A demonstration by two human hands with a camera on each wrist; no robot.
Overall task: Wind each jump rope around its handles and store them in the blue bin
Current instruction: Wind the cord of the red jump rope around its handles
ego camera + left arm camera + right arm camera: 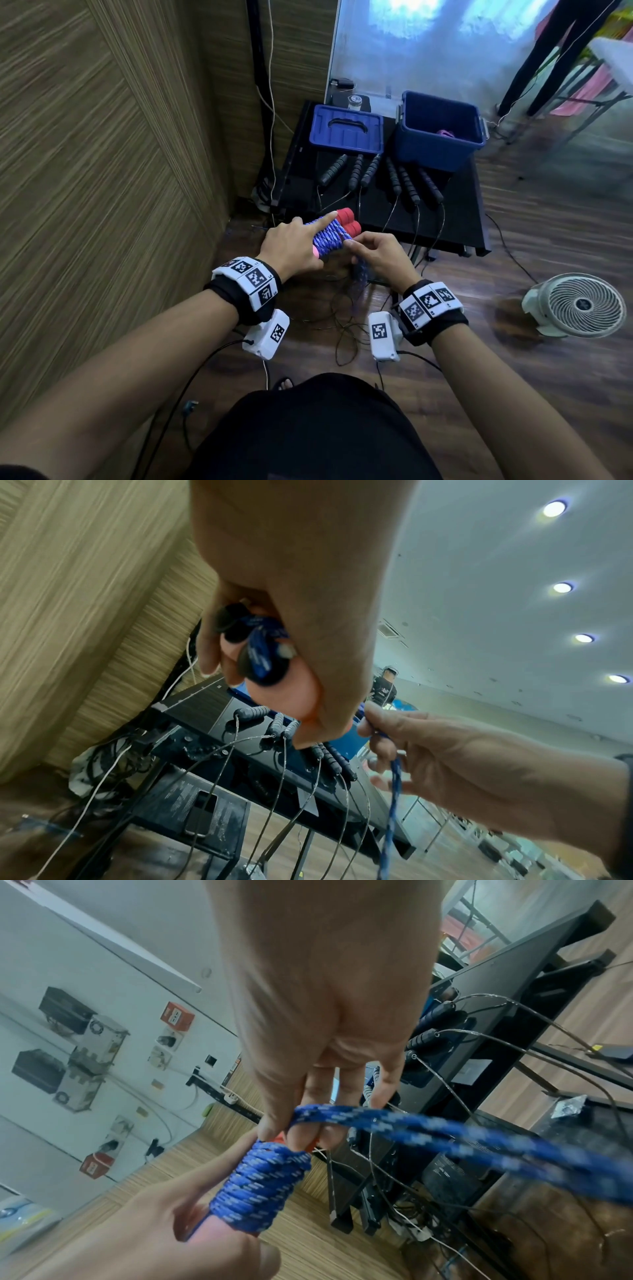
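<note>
1. Fingers of the left hand (291,245) curl round the red handles (347,221), forefinger laid along the wound blue rope (329,238), likely pinning the coils.
2. The right hand (380,253) pinches the loose rope tail (445,1134) beside the bundle, probably to tuck or wrap it.
3. Black-handled ropes (380,176) wait on the counter (445,222) before the blue bin (440,132) and its lid (346,130).
4. Something pinkish lies inside the bin; it is unclear what. The tail's end is blurred.

A right hand (318,1031) pinches a blue-and-white braided rope (428,1135) between thumb and fingertips. Just below, the left hand (154,1229) grips red handles (279,1139) wrapped in rope coils (260,1183). A black table (514,988) stands to the right.
</note>
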